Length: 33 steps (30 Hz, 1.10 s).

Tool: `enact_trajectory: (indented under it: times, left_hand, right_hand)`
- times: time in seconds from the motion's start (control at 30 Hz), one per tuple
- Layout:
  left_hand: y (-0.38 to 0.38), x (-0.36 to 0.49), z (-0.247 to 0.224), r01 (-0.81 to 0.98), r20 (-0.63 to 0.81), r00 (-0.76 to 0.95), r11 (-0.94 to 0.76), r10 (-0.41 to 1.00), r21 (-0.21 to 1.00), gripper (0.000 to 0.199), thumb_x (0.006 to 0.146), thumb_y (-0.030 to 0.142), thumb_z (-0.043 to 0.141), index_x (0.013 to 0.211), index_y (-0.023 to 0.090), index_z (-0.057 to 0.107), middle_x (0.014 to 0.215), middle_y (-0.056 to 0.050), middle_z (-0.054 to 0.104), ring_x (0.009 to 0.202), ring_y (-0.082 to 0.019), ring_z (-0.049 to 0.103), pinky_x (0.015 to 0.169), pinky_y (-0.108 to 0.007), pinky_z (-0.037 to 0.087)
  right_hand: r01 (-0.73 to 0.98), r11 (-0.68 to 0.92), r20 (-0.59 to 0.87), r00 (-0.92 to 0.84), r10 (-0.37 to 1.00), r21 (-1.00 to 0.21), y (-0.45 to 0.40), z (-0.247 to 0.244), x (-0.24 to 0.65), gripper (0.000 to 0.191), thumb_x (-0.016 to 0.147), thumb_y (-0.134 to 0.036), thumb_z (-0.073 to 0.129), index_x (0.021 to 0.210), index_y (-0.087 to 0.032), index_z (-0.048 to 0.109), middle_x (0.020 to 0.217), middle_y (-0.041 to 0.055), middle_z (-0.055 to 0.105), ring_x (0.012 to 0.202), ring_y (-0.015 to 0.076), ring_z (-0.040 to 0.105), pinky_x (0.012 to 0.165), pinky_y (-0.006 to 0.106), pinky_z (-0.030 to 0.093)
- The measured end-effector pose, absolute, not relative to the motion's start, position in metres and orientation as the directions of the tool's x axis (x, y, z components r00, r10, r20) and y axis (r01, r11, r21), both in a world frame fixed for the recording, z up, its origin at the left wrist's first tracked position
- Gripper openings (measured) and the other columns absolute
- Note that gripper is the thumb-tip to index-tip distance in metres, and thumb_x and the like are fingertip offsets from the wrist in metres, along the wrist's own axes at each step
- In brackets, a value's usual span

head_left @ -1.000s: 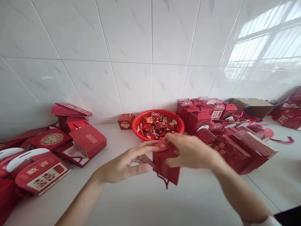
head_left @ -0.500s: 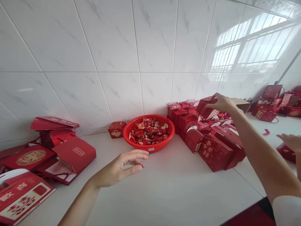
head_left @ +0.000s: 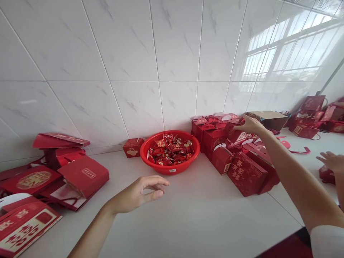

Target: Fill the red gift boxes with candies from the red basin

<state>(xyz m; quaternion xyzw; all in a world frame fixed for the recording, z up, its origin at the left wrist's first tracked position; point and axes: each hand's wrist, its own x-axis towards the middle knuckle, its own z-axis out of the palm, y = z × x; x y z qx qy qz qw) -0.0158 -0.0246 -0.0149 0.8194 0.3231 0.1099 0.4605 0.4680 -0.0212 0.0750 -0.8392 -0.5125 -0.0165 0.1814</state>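
Note:
My left hand (head_left: 143, 191) hovers over the white counter with its fingers loosely curved and apart, holding nothing. Just beyond it stands a red basin (head_left: 172, 170) filled with red-wrapped candies (head_left: 174, 147). Over on the right, my right hand (head_left: 251, 124) grips the top of a red gift box (head_left: 233, 133) among the grouped boxes. Nearer to me in that group are a red box with gold characters (head_left: 245, 175) and a smaller red box (head_left: 222, 160). How the held box rests on those beneath it is partly hidden.
Red boxes and bags (head_left: 83, 175) lie piled at the left. A small red box (head_left: 133, 147) stands by the tiled wall. A cardboard box (head_left: 270, 120) is behind the right group. Another person's hand (head_left: 331, 161) is at the right edge, near a red ribbon (head_left: 299, 151).
My right hand has lowered the red gift box into the group of boxes. My left hand has barely moved. The other person's hand at the right has shifted slightly.

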Motion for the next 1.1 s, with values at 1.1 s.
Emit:
enact_trajectory:
  times: [1.1]
  left_hand:
    - [-0.026, -0.012, -0.02, 0.494, -0.226, 0.777, -0.346, 0.588, 0.798, 0.047, 0.087, 0.056, 0.063, 0.121, 0.024, 0.068, 0.121, -0.006, 0.071, 0.114, -0.025, 0.064, 0.1, -0.035, 0.05]
  right_hand:
    - [0.818, -0.493, -0.07, 0.496, 0.865, -0.297, 0.009, 0.077, 0.443, 0.034, 0.072, -0.03, 0.07, 0.098, -0.015, 0.054, 0.121, 0.0216, 0.057, 0.094, 0.0261, 0.06, 0.06, 0.031, 0.051]
